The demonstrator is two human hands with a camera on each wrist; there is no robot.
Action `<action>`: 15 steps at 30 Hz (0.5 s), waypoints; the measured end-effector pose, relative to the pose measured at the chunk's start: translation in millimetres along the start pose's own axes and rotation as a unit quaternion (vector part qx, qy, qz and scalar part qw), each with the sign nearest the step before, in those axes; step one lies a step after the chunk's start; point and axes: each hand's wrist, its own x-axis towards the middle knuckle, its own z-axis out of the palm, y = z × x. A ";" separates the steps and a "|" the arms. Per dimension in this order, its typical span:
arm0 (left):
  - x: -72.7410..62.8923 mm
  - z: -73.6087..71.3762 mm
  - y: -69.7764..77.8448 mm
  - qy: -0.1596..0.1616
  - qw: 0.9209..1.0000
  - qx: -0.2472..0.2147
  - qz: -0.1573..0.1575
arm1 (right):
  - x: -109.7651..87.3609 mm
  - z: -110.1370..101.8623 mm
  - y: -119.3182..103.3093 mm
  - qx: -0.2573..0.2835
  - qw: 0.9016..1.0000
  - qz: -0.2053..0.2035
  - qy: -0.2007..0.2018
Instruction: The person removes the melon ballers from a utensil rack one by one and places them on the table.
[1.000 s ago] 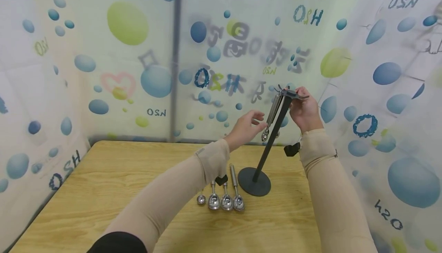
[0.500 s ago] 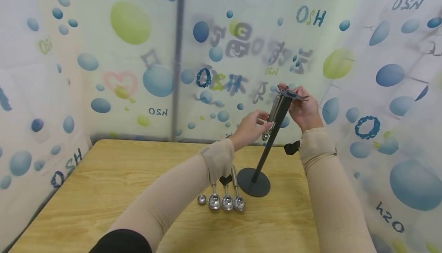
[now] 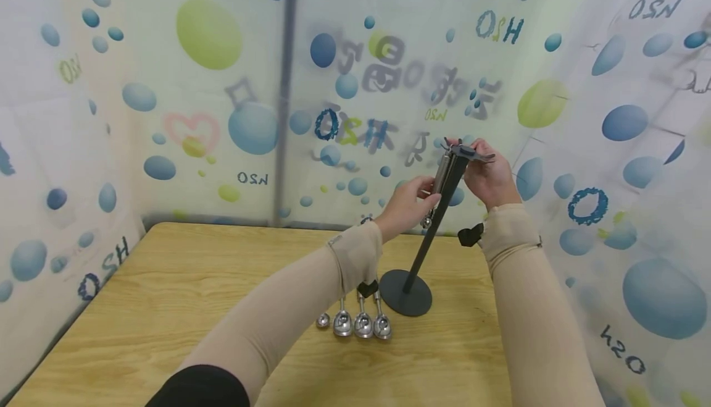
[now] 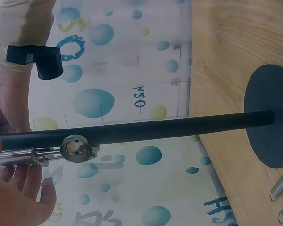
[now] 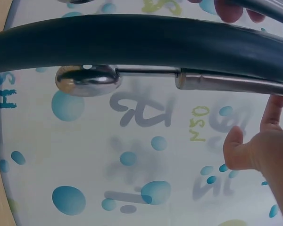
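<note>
My left hand (image 3: 408, 206) holds a metal scoop (image 4: 76, 149) by its handle, thumb on one side and fingers on the other. This scoop hangs head down along the pole of a dark stand (image 3: 436, 215). At the stand's hooked top, my right hand (image 3: 491, 175) grips from the right side, its fingers partly hidden behind the hooks. A second scoop (image 5: 88, 80) shows beside the pole in the right wrist view, and a right-hand finger reaches up to its handle. Whether that finger presses on it I cannot tell.
Several metal scoops lie in a row on the wooden table (image 3: 222, 283), among them a small one (image 3: 323, 320) and a larger one (image 3: 382, 327). My left sleeve covers part of their handles. The stand's round base (image 3: 405, 301) rests right of them. A patterned curtain (image 3: 216, 117) closes off the back.
My left hand has moved right and up, from beside the hanging scoop to holding its handle. My right hand stays at the stand's top.
</note>
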 end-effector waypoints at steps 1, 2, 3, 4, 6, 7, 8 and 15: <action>0.1 0.3 0.6 0.001 1.000 -0.001 0.001 | 0.2 0.0 0.0 -0.002 1.000 0.000 0.003; 0.2 0.5 1.0 0.002 1.000 -0.002 0.001 | 0.4 0.1 0.2 -0.002 1.000 -0.002 0.006; 0.2 0.7 1.4 0.003 1.000 -0.001 0.002 | 0.5 0.2 0.4 -0.003 1.000 -0.002 0.008; 0.2 0.8 1.7 0.005 1.000 -0.002 0.003 | 0.7 0.2 0.7 -0.004 1.000 -0.003 0.009; -0.1 0.3 1.6 0.006 1.000 -0.005 0.008 | 0.6 0.7 1.3 -0.020 1.000 -0.005 0.007; -0.4 -0.1 1.4 0.007 1.000 -0.006 0.011 | 0.6 0.4 1.7 -0.028 1.000 -0.007 0.005; -0.5 -0.5 0.8 0.008 1.000 -0.005 0.013 | 0.5 0.6 2.0 -0.035 0.999 -0.009 0.002; -3.3 -4.7 3.2 0.016 1.000 -0.008 0.011 | -1.5 1.1 2.5 -0.055 0.998 -0.012 -0.005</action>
